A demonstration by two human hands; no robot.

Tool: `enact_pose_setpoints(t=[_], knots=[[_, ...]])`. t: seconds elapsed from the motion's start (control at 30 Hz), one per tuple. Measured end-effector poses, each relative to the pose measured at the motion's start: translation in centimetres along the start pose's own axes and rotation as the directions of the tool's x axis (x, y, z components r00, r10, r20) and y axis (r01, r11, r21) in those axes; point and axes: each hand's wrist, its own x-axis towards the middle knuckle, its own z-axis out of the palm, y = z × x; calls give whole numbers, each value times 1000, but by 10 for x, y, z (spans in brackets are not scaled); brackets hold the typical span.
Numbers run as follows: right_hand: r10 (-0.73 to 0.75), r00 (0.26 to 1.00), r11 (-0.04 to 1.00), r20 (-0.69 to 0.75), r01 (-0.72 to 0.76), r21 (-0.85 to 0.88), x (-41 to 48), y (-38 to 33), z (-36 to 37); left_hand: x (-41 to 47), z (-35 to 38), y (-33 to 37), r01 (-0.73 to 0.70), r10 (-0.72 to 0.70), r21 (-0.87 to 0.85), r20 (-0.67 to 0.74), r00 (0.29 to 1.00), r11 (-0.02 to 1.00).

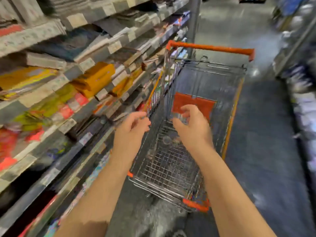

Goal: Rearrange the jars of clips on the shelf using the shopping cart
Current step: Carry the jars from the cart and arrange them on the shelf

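The shelf (pixel 71 72) of blurry packs is at nine o'clock. The left hand (pixel 131 132) is loose and holds nothing, just by the left rim of the shopping cart (pixel 171 170). At its three o'clock, the right hand (pixel 191 127) curls round a small clear jar (pixel 182 119) over the cart.

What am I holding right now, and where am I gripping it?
The right hand seems to pinch a small clear jar by its sides, above the shopping cart. For the left hand, it cannot be told.
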Motion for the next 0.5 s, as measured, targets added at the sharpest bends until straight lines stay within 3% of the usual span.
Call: enact_pose_setpoints(t=[0.23,0.5], knots=[[278,957,960,87,-274,-52,28,123,24,45,80,-78,203,-212,149,45,976,968],[495,852,868,169,-476,-140,77,193,83,109,121,-186,356,-433,421,102,896,834]])
